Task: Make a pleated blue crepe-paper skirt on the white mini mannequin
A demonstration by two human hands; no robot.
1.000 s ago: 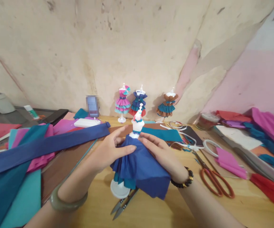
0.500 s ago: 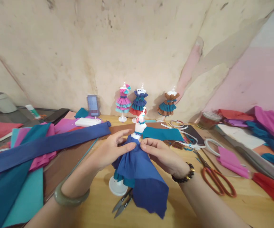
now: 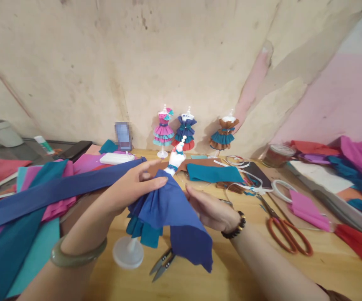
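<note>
A small white mannequin [image 3: 175, 159] on a round white base [image 3: 128, 252] leans toward me at the table's middle. A dark blue paper skirt [image 3: 171, 217] hangs over it, with teal ruffles [image 3: 143, 232] underneath. My left hand [image 3: 133, 186] pinches the blue paper near the mannequin's waist, fingers closed on the folds. My right hand [image 3: 210, 209] lies against the skirt's right side, fingers closed round the paper's edge. Small thread snips [image 3: 162, 264] lie on the wood just below the skirt.
Three dressed mannequins [image 3: 187, 131] stand at the wall. Orange-handled scissors [image 3: 286, 230] lie right of my right hand. Long blue, teal and pink paper strips [image 3: 43, 192] cover the left side. More coloured paper [image 3: 340, 167], tape rolls [image 3: 278, 190] and a jar [image 3: 275, 154] sit right.
The mannequin has tipped toward me and to the left, its base lifted nearer. My left hand has gathered the blue paper at the waist, and my right hand has slid lower along the skirt.
</note>
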